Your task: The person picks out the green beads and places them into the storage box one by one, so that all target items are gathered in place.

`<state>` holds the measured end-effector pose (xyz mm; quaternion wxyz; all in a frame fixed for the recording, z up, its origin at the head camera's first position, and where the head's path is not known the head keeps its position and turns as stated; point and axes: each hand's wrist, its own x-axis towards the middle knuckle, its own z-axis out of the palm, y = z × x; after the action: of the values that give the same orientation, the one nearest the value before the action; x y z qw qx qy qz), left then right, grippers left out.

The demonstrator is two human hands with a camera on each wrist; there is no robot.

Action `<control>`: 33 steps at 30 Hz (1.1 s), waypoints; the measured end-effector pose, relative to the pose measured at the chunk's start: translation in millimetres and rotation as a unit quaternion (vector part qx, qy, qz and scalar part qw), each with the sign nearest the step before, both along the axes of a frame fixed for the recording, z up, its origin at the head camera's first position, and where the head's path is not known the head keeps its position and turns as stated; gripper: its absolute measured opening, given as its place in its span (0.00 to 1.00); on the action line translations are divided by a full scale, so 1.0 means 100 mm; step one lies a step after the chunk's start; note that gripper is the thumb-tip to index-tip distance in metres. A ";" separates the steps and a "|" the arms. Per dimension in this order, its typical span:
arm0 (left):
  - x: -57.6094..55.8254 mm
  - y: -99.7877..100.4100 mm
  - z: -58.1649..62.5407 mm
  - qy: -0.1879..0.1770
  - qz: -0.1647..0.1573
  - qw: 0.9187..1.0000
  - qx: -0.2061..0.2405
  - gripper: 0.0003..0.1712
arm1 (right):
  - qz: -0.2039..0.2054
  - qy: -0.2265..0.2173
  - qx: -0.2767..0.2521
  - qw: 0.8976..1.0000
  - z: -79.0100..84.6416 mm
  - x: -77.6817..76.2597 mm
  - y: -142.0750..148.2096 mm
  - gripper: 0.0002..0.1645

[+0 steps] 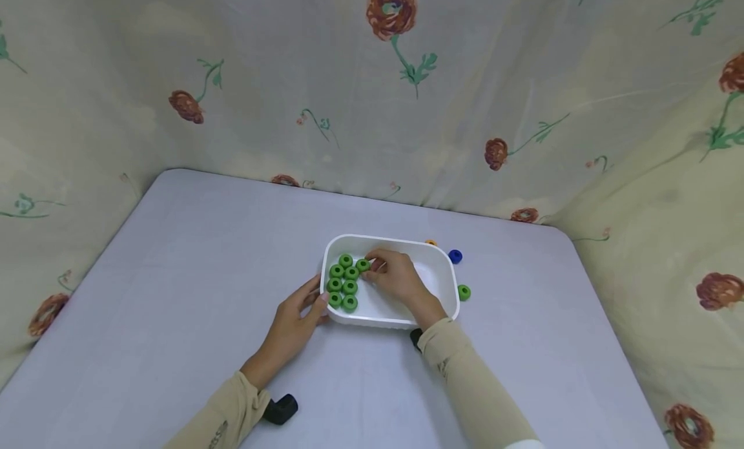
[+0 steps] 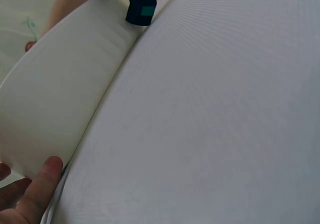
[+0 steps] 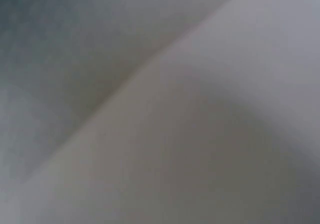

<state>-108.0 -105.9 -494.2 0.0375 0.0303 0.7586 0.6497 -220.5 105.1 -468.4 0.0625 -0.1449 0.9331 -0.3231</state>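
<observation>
A white rectangular tray (image 1: 378,321) stands on the table with several green beads (image 1: 350,287), each with a hole, set in two columns at its left end. My left hand (image 1: 295,321) grips the tray's left end, thumb over the rim and fingers along the outside. In the left wrist view, fingertips (image 2: 52,165) press low on the tray's white wall (image 2: 65,83). Inside the tray, my right hand (image 1: 398,278) pinches another green bead (image 1: 363,265) between thumb and fingers, right beside the top of the columns. The right wrist view is only a blur.
Just outside the tray's right side lie a blue bead (image 1: 456,256) and a loose green bead (image 1: 464,292). An orange bead (image 1: 431,242) is partly hidden behind the far rim. The pale cloth-covered table (image 1: 221,242) ends at a flowered curtain (image 1: 261,81).
</observation>
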 end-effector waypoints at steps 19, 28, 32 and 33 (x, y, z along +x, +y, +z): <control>-0.01 -0.01 -0.01 0.009 -0.004 1.000 0.006 0.33 | 0.026 -0.008 -0.030 0.999 0.01 0.02 -0.02 0.21; 0.00 -0.01 0.00 0.006 0.001 1.000 0.008 0.33 | 0.043 0.006 -0.033 0.999 0.01 0.03 -0.01 0.21; 0.00 0.00 -0.01 0.006 0.002 1.000 0.012 0.33 | 0.040 0.014 -0.033 0.999 0.03 0.05 0.03 0.20; 0.00 0.00 -0.01 0.007 0.002 1.000 0.013 0.33 | 0.037 0.015 -0.034 0.999 0.04 0.06 0.04 0.19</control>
<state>-108.5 -105.8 -495.5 0.0305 0.0337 0.7505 0.6593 -214.9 109.4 -463.9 0.0552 -0.1858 0.9166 -0.3498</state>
